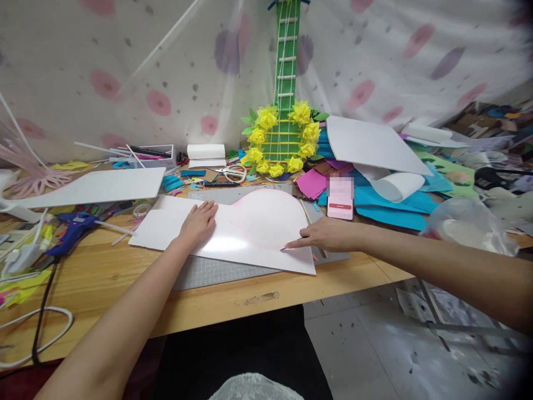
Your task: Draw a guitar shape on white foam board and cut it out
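A white board (245, 239) lies on the table with one far edge cut in a rounded bulge; faint pink marks follow the curve. My left hand (200, 222) rests flat on the board's left part, fingers stretched out. Over its right part is my right hand (318, 233), index finger extended to the surface and the other fingers curled. A thin dark tip shows at that fingertip; what the hand holds is mostly hidden. Under the board lies a grey cutting mat (225, 273). A thin stick (307, 211) lies by the board's right edge, partly behind my right hand.
A green paper guitar (283, 139) with yellow flowers stands at the back. Left are a blue glue gun (77, 230) and another white board (104, 186). Scissors (233, 173), a phone (340, 200), blue paper (391, 214) and a white sheet (375, 141) lie farther back.
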{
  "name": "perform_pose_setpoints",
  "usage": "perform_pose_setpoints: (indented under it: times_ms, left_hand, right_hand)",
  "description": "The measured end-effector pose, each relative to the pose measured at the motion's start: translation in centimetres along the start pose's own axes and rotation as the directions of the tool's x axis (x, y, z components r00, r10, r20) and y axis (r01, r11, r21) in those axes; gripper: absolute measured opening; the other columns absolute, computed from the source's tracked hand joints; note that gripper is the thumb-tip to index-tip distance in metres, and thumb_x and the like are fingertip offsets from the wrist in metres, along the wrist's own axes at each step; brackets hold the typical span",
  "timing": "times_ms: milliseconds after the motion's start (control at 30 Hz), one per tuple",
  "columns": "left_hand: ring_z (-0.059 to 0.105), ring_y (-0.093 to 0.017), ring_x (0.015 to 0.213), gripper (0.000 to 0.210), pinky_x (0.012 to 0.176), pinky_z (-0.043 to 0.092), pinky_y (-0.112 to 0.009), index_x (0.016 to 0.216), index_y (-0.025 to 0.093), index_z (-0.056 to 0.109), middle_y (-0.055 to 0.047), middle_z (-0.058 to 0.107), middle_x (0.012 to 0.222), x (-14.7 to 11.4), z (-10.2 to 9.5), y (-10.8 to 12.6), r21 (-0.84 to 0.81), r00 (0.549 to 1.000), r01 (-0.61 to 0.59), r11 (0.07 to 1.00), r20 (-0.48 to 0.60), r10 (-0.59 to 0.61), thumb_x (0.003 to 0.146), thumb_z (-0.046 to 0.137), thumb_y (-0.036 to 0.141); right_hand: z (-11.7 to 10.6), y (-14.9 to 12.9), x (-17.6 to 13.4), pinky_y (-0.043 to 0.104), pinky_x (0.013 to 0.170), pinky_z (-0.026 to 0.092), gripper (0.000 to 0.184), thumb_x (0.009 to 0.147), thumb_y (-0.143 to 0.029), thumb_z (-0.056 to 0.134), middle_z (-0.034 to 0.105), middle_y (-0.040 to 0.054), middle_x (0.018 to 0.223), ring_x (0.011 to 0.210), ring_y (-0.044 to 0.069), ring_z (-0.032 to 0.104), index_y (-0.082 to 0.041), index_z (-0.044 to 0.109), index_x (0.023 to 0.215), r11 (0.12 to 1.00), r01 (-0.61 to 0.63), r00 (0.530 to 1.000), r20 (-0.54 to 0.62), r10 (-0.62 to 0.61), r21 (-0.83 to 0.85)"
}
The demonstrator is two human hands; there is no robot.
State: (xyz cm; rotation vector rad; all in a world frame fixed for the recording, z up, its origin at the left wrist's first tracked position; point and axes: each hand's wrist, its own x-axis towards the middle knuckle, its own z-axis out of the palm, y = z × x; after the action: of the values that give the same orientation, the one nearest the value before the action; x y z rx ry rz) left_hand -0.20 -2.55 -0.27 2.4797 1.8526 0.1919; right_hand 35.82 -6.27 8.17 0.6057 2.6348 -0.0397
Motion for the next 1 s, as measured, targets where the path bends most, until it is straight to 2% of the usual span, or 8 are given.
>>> perform_pose_setpoints:
  times_ms: [100, 233, 367, 567, 633, 733, 867, 1000]
  left_hand:
    - [0.032, -0.017, 0.135, 0.050, 0.113, 0.019, -0.040, 0.135, 0.018, 0.046, -0.004, 0.042, 0.142, 0.3, -0.4, 0.4, 0.000, 0.999, -0.003, 1.000, -0.050, 0.003, 0.088, 0.028, 0.022]
    - [0.034, -0.019, 0.133, 0.050, 0.112, 0.018, -0.043, 0.135, 0.016, 0.046, -0.006, 0.044, 0.141, 0.6, -0.2, -0.2, 0.006, 0.988, 0.096, 0.995, -0.120, -0.094, 0.089, 0.026, 0.024]
    - [0.030, -0.025, 0.136, 0.052, 0.110, 0.020, -0.050, 0.137, 0.016, 0.043, -0.007, 0.038, 0.145, 0.1, 0.3, -1.1, 0.011, 0.982, 0.175, 0.985, -0.075, -0.173, 0.090, 0.024, 0.027]
    - [0.028, -0.024, 0.137, 0.052, 0.111, 0.019, -0.049, 0.137, 0.018, 0.042, -0.006, 0.037, 0.146, -0.6, 0.2, -0.7, -0.002, 0.984, 0.175, 0.985, -0.046, -0.175, 0.090, 0.024, 0.030]
    - [0.031, -0.024, 0.135, 0.051, 0.111, 0.020, -0.049, 0.135, 0.017, 0.045, -0.007, 0.039, 0.144, -0.8, 0.0, -0.2, -0.016, 0.982, 0.176, 0.984, -0.070, -0.177, 0.090, 0.025, 0.029]
    - [0.038, -0.023, 0.131, 0.048, 0.110, 0.023, -0.046, 0.128, 0.017, 0.053, -0.008, 0.047, 0.138, -0.8, -0.3, 0.4, -0.054, 0.956, 0.230, 0.972, -0.172, -0.236, 0.089, 0.027, 0.026]
    - [0.049, -0.020, 0.121, 0.044, 0.105, 0.032, -0.037, 0.118, 0.016, 0.060, -0.008, 0.057, 0.129, -1.1, -2.0, 1.2, -0.147, 0.889, 0.280, 0.949, -0.334, -0.314, 0.088, 0.029, 0.024]
    - [0.061, -0.018, 0.100, 0.037, 0.088, 0.043, -0.029, 0.103, 0.019, 0.066, -0.004, 0.067, 0.110, -2.5, -5.5, 2.4, -0.202, 0.853, 0.232, 0.952, -0.428, -0.299, 0.086, 0.034, 0.026]
  right_hand:
    - [0.4, -0.7, -0.4, 0.026, 0.048, 0.018, 0.081, 0.073, 0.005, 0.043, 0.061, 0.0034, 0.082, 0.054, 0.010, 0.048, -0.037, 0.032, 0.141, 1.000, -0.015, 1.000, -0.020, 0.016, 0.021]
    - [0.7, -1.4, -0.7, 0.025, 0.048, 0.018, 0.079, 0.074, 0.001, 0.045, 0.061, 0.0012, 0.079, 0.054, 0.009, 0.049, -0.036, 0.029, 0.142, 0.998, -0.009, 0.999, -0.045, 0.012, 0.061]
    - [1.3, -1.2, -1.3, 0.024, 0.049, 0.020, 0.072, 0.078, -0.003, 0.045, 0.062, 0.0042, 0.084, 0.061, 0.010, 0.053, -0.028, 0.028, 0.144, 0.999, -0.002, 0.992, -0.130, 0.008, 0.041]
    - [2.3, -1.0, -2.3, 0.025, 0.050, 0.026, 0.062, 0.083, -0.016, 0.047, 0.064, 0.0067, 0.087, 0.065, 0.014, 0.056, -0.022, 0.031, 0.143, 1.000, 0.004, 0.971, -0.239, 0.000, 0.018]
    - [2.4, -1.1, -2.7, 0.025, 0.052, 0.029, 0.057, 0.086, -0.020, 0.045, 0.064, 0.0071, 0.089, 0.067, 0.014, 0.057, -0.023, 0.034, 0.141, 0.999, 0.009, 0.968, -0.253, 0.002, 0.043]
    - [2.8, -1.2, -3.2, 0.024, 0.054, 0.032, 0.051, 0.089, -0.021, 0.041, 0.065, 0.0070, 0.091, 0.068, 0.014, 0.058, -0.026, 0.037, 0.140, 0.995, -0.012, 0.961, -0.273, 0.039, 0.099]
    - [3.8, -1.3, -3.8, 0.024, 0.058, 0.037, 0.048, 0.091, -0.020, 0.036, 0.066, 0.0082, 0.094, 0.076, 0.016, 0.061, -0.026, 0.039, 0.139, 0.990, -0.041, 0.946, -0.313, 0.082, 0.137]
    - [4.7, -1.4, -4.9, 0.025, 0.061, 0.042, 0.046, 0.091, -0.021, 0.037, 0.066, 0.0102, 0.097, 0.080, 0.018, 0.062, -0.025, 0.042, 0.137, 0.985, -0.083, 0.923, -0.362, 0.132, 0.150]
